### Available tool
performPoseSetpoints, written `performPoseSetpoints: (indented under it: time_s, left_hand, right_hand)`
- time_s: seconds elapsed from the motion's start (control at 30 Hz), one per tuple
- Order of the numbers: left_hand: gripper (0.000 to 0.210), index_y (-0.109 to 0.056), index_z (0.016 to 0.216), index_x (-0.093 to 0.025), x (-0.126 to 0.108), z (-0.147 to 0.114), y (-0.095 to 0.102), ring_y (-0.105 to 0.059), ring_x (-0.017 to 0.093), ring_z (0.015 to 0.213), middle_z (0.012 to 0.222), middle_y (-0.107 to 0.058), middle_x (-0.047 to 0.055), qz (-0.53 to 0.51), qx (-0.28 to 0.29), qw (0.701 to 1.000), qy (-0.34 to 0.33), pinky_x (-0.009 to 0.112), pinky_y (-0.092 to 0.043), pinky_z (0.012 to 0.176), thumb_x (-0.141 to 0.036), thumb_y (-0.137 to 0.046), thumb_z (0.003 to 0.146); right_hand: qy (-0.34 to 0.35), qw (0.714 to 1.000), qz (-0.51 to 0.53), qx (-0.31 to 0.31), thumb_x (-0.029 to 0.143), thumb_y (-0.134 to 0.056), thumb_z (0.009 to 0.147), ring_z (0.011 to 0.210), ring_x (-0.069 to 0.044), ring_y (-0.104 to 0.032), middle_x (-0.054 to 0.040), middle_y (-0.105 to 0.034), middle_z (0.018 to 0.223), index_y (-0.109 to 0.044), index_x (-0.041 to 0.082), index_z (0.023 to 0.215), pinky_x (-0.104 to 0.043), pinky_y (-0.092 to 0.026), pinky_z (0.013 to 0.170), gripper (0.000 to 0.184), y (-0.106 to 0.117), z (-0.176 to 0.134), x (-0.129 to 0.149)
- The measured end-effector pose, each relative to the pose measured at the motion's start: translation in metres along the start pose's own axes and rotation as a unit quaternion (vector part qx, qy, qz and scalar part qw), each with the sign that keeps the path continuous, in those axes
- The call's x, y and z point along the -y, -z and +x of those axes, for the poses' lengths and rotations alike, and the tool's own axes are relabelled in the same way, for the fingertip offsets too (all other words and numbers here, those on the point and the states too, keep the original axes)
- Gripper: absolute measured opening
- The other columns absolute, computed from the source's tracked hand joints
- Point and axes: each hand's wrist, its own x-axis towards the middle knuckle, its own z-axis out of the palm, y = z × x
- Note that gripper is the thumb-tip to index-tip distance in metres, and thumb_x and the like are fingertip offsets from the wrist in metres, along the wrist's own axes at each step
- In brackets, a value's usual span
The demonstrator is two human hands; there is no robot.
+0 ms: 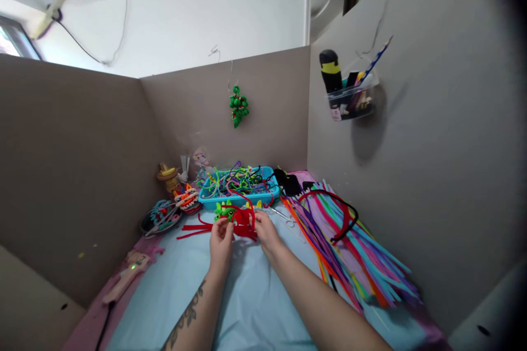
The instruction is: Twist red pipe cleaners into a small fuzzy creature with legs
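My left hand (pixel 221 236) and my right hand (pixel 264 229) are raised close together over the blue cloth. Between them is a red pipe-cleaner piece (pixel 244 218), with loose red strands sticking out to the left and one curving upward. My right fingers are closed on its right side, by an upright strand. The left thumb and fingers are pinched at its lower left edge. Just behind the left fingertips shows a small bright green figure (pixel 222 211); whether it is joined to the red piece I cannot tell.
Behind my hands stands a blue tray (pixel 234 200) of tangled pipe-cleaner scraps. Scissors (pixel 288 220) lie right of my hands, beside bundles of coloured pipe cleaners (pixel 349 247). A pink glue gun (pixel 130 271) and a dark bowl (pixel 162 225) are on the left. Grey partitions (pixel 263 98) enclose the table.
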Motion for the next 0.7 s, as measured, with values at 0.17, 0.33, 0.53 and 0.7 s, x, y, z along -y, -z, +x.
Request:
performPoseSetpoints:
  time_s: [0.17, 0.33, 0.53, 0.7]
  left_hand:
    - [0.022, -0.061, 0.069, -0.016, 0.000, -0.004, 0.000, -0.049, 0.012, 0.056, 0.062, -0.057, 0.000, 0.077, 0.031, 0.996, -0.023, 0.023, -0.038, 0.056, -0.035, -0.070, 0.064]
    - [0.018, -0.070, 0.073, -0.019, -0.005, -0.011, -0.004, -0.048, 0.014, 0.056, 0.065, -0.059, 0.003, 0.137, 0.057, 0.987, -0.064, 0.025, -0.037, 0.056, -0.034, -0.070, 0.062]
    - [0.010, -0.068, 0.062, -0.022, -0.007, -0.014, -0.005, -0.044, 0.016, 0.055, 0.057, -0.052, 0.001, 0.152, 0.047, 0.982, -0.097, 0.026, -0.034, 0.056, -0.032, -0.070, 0.062]
    - [0.016, -0.064, 0.053, -0.022, -0.008, -0.012, -0.004, -0.042, 0.015, 0.054, 0.054, -0.050, 0.000, 0.161, 0.059, 0.980, -0.098, 0.025, -0.030, 0.055, -0.032, -0.068, 0.064]
  right_hand:
    - [-0.089, 0.984, 0.149, 0.030, 0.046, -0.060, 0.066, 0.059, -0.015, -0.048, 0.0000, -0.053, 0.057, -0.057, 0.018, 0.058, -0.025, -0.038, 0.054, 0.030, -0.002, -0.002, 0.007]
    - [-0.117, 0.976, 0.182, 0.027, 0.046, -0.063, 0.063, 0.052, -0.012, -0.044, 0.0022, -0.049, 0.051, -0.056, 0.018, 0.059, -0.023, -0.035, 0.049, 0.029, -0.005, -0.006, 0.008]
    - [-0.096, 0.987, 0.126, 0.023, 0.043, -0.063, 0.063, 0.050, -0.011, -0.040, 0.0035, -0.044, 0.050, -0.048, 0.019, 0.047, -0.023, -0.033, 0.048, 0.034, -0.008, -0.007, 0.003]
    - [-0.025, 0.999, 0.046, 0.012, 0.044, -0.059, 0.067, 0.058, -0.013, -0.046, 0.0011, -0.048, 0.056, -0.049, 0.019, 0.044, -0.024, -0.037, 0.054, 0.036, -0.006, -0.006, -0.001]
